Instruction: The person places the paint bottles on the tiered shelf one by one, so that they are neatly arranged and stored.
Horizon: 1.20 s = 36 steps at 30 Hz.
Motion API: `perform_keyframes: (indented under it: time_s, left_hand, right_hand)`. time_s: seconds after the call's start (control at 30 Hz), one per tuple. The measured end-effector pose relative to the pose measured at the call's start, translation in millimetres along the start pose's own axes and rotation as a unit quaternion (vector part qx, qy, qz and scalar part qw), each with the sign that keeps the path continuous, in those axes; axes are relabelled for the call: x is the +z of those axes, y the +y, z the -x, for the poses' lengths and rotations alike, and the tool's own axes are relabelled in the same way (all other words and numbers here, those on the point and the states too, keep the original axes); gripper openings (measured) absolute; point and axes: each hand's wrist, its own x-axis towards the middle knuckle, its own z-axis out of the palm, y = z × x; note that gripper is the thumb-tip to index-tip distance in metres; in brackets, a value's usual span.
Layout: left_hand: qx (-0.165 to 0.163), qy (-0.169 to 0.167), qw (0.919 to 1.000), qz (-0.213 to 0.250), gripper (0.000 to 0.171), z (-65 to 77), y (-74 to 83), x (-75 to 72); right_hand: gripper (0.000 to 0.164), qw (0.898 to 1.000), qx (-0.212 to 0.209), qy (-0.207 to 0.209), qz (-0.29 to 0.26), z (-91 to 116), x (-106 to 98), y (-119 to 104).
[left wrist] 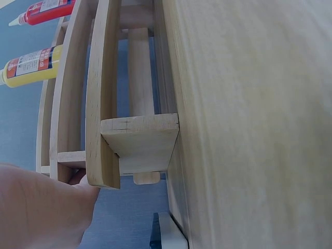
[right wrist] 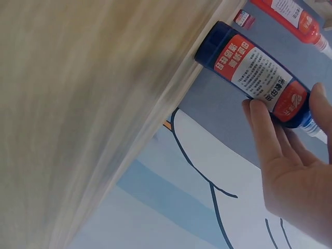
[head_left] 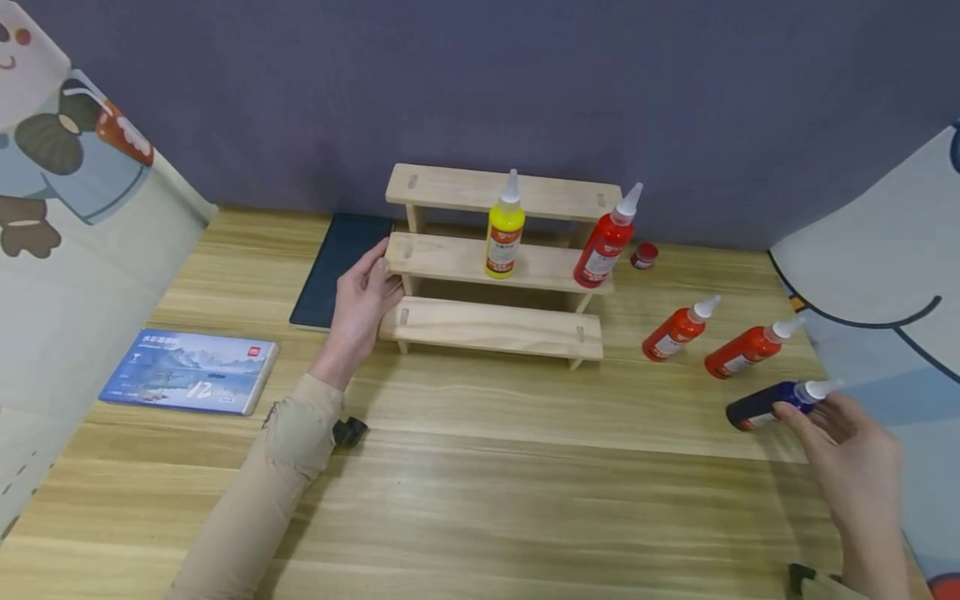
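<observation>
A three-step wooden display rack (head_left: pixel 491 325) stands against the back wall. My left hand (head_left: pixel 362 304) grips its left end at the middle step; in the left wrist view the fingertips are hidden behind the wood. On that middle step stand a yellow paint bottle (head_left: pixel 504 237) and, at the right end, a red paint bottle (head_left: pixel 602 250). Over at the right, my right hand (head_left: pixel 851 450) holds a dark blue paint bottle (right wrist: pixel 254 75) near its white nozzle, between thumb and fingers. Two orange-red paint bottles, one nearer the rack (head_left: pixel 673 335) and one farther right (head_left: pixel 742 352), stand beside it.
A small red jar (head_left: pixel 644 256) sits right of the rack, near the wall. Left of the rack lies a dark flat tablet-like thing (head_left: pixel 330 267), partly behind my left hand. A blue box with a landscape picture (head_left: pixel 191 372) lies farther left. Printed cloth (head_left: pixel 885 242) borders the table.
</observation>
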Motion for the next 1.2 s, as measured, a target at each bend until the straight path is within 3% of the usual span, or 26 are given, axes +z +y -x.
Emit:
perform_keyframes:
  time_s: [1.2]
  left_hand:
    - [0.003,-0.003,1.0,-0.003,0.055,-0.4,-0.3,-0.4]
  right_hand:
    - [0.037,0.999,-0.033,0.012,0.006,6,2,-11]
